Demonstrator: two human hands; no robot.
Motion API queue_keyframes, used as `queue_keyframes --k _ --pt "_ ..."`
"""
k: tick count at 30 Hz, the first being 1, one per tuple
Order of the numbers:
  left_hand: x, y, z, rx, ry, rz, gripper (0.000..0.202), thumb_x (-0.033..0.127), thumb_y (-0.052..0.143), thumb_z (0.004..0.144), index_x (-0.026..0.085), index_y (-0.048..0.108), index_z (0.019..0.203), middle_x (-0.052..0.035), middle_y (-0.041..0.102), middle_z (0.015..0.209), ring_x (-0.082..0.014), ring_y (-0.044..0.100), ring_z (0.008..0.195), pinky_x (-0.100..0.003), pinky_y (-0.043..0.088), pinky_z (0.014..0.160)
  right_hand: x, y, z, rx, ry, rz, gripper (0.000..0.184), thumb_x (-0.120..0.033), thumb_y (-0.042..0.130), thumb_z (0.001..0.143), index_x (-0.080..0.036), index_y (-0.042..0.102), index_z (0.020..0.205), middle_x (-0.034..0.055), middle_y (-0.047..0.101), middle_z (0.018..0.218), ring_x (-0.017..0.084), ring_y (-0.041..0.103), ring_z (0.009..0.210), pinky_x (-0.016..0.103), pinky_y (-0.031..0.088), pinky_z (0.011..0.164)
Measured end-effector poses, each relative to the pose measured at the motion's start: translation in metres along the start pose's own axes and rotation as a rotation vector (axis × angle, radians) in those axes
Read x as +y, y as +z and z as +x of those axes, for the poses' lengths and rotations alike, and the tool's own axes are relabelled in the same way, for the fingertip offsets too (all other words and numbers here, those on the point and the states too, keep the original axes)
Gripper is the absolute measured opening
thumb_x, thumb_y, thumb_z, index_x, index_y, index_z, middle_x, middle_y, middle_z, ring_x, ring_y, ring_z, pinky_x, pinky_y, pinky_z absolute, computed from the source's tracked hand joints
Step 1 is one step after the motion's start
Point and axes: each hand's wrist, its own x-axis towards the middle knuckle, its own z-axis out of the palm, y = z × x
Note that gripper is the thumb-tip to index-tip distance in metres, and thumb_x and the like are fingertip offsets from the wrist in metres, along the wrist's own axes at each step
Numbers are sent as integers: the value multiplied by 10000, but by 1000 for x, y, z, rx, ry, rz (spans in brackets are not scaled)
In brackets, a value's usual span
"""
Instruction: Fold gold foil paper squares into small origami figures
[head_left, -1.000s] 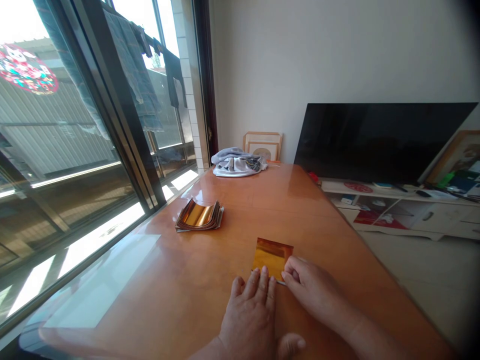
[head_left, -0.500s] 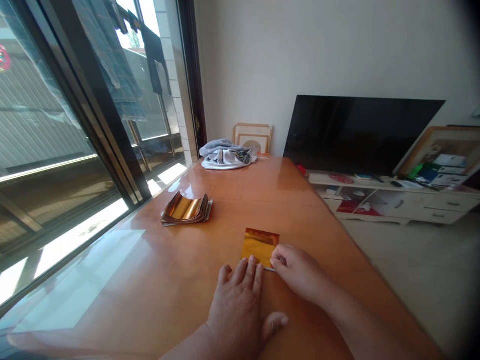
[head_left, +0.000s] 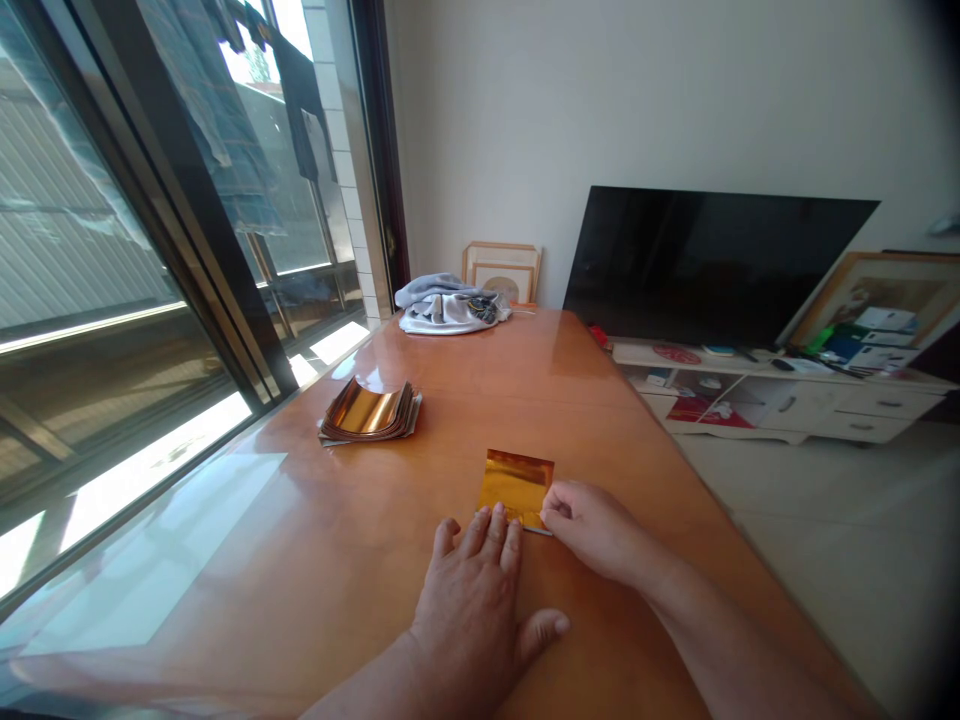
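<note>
Well, the person is working at a wooden counter (head_left: pixel 570 410) with two bare hands. The left hand (head_left: pixel 469 600) is lying flat and spread, and its fingertips are pressing on the lower edge of a square gold foil sheet (head_left: pixel 516 483), which is lying near the middle of the counter. The right hand (head_left: pixel 592 530) is coming from the right side and is pinching the lower right corner of the sheet, where a thin silver edge (head_left: pixel 537 531) is showing. Farther along, near the window (head_left: pixel 157 200), a curled stack of foil sheets (head_left: pixel 367 412) is lying well apart from the hands. At the far end, a crumpled grey cloth (head_left: pixel 450 310) is sitting on the counter, and to the right a black television (head_left: pixel 712 260) is standing on a white cabinet (head_left: pixel 780 400).
</note>
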Motion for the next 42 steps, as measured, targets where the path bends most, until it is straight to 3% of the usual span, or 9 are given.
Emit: queue_keyframes --k 42 --pt "3 -4 1 70 12 -7 805 799 293 878 249 520 1421 -180 489 1491 -392 418 1376 -661 221 1099 -4 -2 -5 0 26 -151 105 -236 568 824 -204 606 731 -7 660 740 125 522 640 254 228 549"
